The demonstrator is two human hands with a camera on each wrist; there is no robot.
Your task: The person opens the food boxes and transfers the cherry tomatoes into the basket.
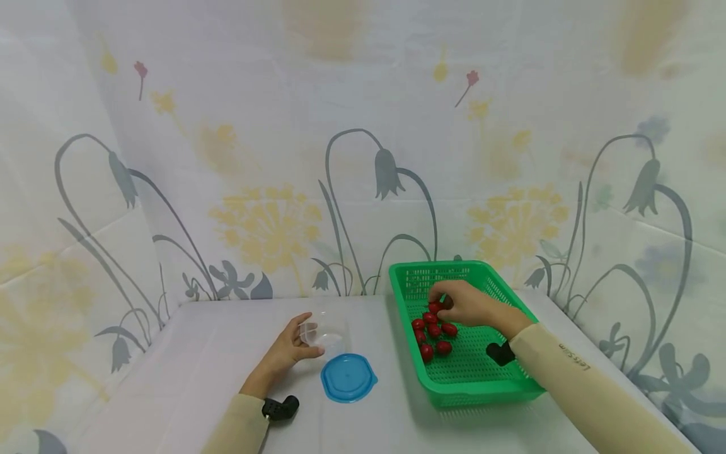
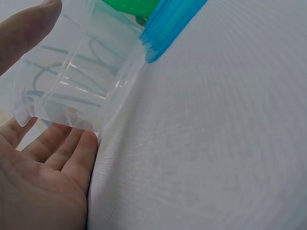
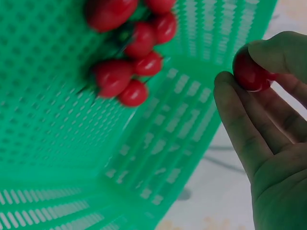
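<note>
My left hand holds the side of a clear plastic container, which stands on the white cloth. In the left wrist view the thumb lies along one side of the container and the fingers touch the other. A blue lid lies flat just in front of it. My right hand is over the far part of a green basket. Between thumb and fingers it pinches a red cherry tomato, raised above the others. Several more cherry tomatoes lie along the basket's left side.
The green basket has high perforated walls and stands right of the container and lid. Behind everything hangs a flower-printed cloth, close to the basket's back rim. White cloth covers the table.
</note>
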